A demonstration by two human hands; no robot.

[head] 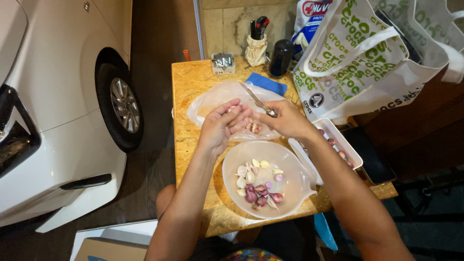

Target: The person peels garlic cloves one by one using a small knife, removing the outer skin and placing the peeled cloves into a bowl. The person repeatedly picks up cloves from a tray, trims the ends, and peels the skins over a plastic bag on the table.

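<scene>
My right hand (284, 120) grips a small knife (256, 99), its blade pointing up and to the left. My left hand (223, 124) is closed on a small garlic clove or shallot that its fingers mostly hide, right next to the blade. Both hands hover over a clear plastic bag (212, 99) with peelings on it. Below them stands a translucent plastic bowl (290, 186) with several peeled garlic cloves (245, 174) and purple shallots (261, 195).
A white rectangular tray (355, 157) with more shallots sits at the right. On the wooden table (191, 145) are a blue cloth (266, 83), a dark cup (281, 58) and a white printed tote bag (357, 58). A white car (53, 111) stands at the left.
</scene>
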